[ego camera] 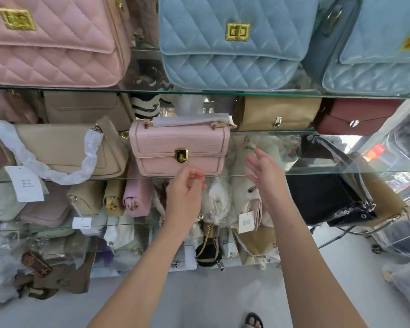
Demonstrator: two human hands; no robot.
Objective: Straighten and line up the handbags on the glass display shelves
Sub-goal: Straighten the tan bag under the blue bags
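A small pink handbag (pixel 179 147) with a gold clasp stands upright at the front of the middle glass shelf (pixel 317 171). My left hand (pixel 185 190) hovers just below its front, fingers loosely curled, holding nothing. To the bag's right my right hand (pixel 265 171) is raised with fingers spread, also free of the bag. A beige bag (pixel 64 147) with a paper-wrapped handle sits to the left. On the top shelf stand a quilted pink bag (pixel 52 41) and two quilted blue bags (pixel 232 41).
A tan bag (pixel 277 113) and a maroon bag (pixel 355 119) sit further back on a higher shelf. Lower shelves hold several small bags and paper tags (pixel 26 183). A black bag (pixel 329 200) in clear plastic hangs at right. Grey floor lies below.
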